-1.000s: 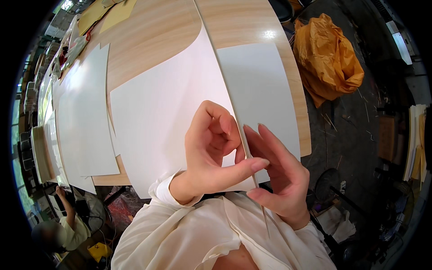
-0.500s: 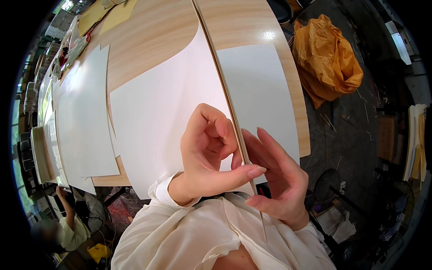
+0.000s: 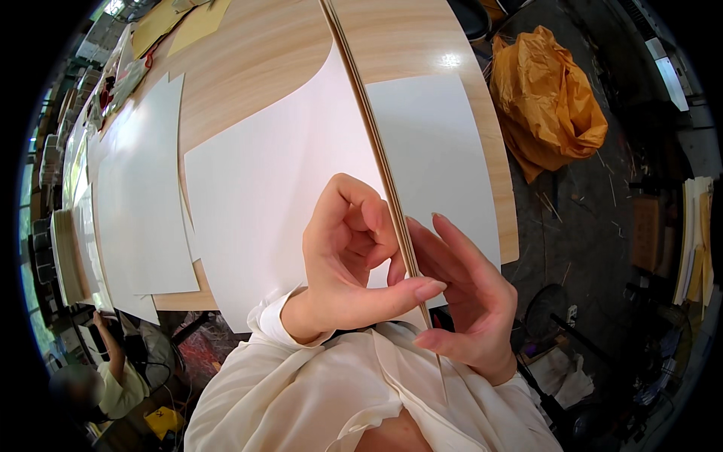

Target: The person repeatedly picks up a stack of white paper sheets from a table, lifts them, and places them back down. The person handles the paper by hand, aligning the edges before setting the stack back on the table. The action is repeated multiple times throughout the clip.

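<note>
The wooden table (image 3: pixel 271 68) is carrying a large white sheet (image 3: pixel 263 196), with a second white sheet (image 3: pixel 440 151) lying beside it. A thin wooden strip (image 3: pixel 376 143) is running between them. The left hand (image 3: pixel 350 271) is pinching the strip's near end; the right hand (image 3: pixel 467 301) is curling open alongside, fingers touching it.

White sheets (image 3: pixel 143 188) are spread across a long wooden table (image 3: pixel 263 60); a crumpled orange bag (image 3: pixel 550 102) is seen on the floor.
</note>
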Tool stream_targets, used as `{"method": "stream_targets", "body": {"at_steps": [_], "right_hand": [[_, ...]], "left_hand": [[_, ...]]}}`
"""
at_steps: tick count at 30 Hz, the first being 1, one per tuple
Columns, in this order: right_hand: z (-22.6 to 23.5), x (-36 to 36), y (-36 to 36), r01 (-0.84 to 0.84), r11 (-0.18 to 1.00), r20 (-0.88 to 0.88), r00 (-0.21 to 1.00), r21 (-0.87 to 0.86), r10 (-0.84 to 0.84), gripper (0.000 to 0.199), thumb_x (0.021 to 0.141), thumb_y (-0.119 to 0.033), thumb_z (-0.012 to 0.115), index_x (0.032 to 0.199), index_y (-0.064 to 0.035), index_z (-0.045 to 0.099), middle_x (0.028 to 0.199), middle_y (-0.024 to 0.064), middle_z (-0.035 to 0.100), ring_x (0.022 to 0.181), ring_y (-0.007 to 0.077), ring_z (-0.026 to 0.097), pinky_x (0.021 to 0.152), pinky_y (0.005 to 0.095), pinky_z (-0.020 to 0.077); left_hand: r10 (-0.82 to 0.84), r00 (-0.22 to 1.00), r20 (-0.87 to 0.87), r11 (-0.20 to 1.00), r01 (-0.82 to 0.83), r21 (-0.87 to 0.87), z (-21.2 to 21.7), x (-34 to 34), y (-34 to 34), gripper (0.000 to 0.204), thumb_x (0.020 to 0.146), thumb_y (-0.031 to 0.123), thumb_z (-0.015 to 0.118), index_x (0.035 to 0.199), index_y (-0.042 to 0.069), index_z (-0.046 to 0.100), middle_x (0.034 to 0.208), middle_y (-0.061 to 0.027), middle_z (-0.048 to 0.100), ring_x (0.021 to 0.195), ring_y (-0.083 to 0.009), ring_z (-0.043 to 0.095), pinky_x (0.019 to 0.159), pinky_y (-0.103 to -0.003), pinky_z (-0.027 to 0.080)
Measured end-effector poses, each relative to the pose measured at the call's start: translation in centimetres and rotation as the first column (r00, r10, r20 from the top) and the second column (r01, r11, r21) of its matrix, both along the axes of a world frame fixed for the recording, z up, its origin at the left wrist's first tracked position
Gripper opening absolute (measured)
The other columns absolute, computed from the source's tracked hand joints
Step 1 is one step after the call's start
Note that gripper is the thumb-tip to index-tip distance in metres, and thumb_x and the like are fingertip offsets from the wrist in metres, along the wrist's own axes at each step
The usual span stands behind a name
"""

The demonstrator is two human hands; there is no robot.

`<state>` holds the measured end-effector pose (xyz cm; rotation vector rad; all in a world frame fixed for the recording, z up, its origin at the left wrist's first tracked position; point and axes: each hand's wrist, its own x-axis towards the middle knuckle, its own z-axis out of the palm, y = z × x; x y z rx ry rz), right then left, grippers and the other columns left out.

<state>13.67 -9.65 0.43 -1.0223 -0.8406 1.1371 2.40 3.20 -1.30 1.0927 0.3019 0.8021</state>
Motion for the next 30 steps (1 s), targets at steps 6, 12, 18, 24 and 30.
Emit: {"method": "stream_targets", "body": {"at_steps": [6,12,18,24,30], "right_hand": [[0.08,0.04,-0.13,-0.001,0.999,-0.097,0.995,-0.042,-0.003,0.096,0.070,-0.002,0.082,0.146,0.0067,0.024,0.145,0.0246,0.039,0.136,0.0309,0.039,0.113,0.0422,0.0299],[0.02,-0.05,-0.08,0.004,0.999,-0.162,0.987,-0.039,-0.010,0.095,0.070,0.000,0.081,0.146,0.0075,0.024,0.145,0.0255,0.038,0.136,0.0315,0.038,0.114,0.0427,0.0287],[-0.31,-0.18,-0.07,-0.001,1.000,-0.176,0.984,-0.021,-0.003,0.094,0.070,0.001,0.081,0.145,0.0088,0.024,0.146,0.0264,0.037,0.137,0.0317,0.038,0.115,0.0425,0.0280],[0.19,-0.27,-0.05,-0.002,0.999,-0.159,0.987,-0.048,-0.006,0.090,0.072,0.001,0.079,0.144,0.0099,0.026,0.146,0.0260,0.037,0.137,0.0310,0.038,0.115,0.0414,0.0277],[0.07,-0.25,-0.15,-0.001,1.000,-0.084,0.996,0.026,0.003,0.077,0.078,-0.001,0.074,0.140,0.0134,0.032,0.146,0.0261,0.037,0.136,0.0304,0.039,0.114,0.0404,0.0294]], "left_hand": [[-0.010,1.000,0.002,1.000,0.010,0.003,-0.20,-0.03,0.00,0.058,0.063,0.003,0.086,0.091,0.009,0.035,0.058,0.0034,0.045,0.051,-0.0059,0.051,0.050,-0.019,0.034],[0.011,1.000,0.013,1.000,-0.011,0.019,-0.27,0.00,-0.04,0.063,0.060,0.006,0.090,0.091,0.009,0.036,0.058,0.0045,0.042,0.049,-0.0051,0.049,0.046,-0.018,0.031],[0.038,0.999,-0.008,0.999,-0.038,0.036,-0.09,-0.10,-0.28,0.063,0.060,0.008,0.092,0.090,0.009,0.036,0.062,0.0052,0.042,0.049,-0.0038,0.048,0.045,-0.017,0.028],[0.034,0.998,-0.044,0.997,-0.032,0.066,0.05,-0.37,-0.18,0.063,0.061,0.009,0.092,0.089,0.009,0.036,0.063,0.0046,0.042,0.049,-0.0035,0.047,0.045,-0.017,0.028],[0.044,0.999,0.022,0.998,-0.045,0.041,-0.47,-0.23,-0.24,0.060,0.063,0.005,0.089,0.089,0.009,0.035,0.063,0.0042,0.041,0.048,-0.0039,0.044,0.045,-0.018,0.028]]}}
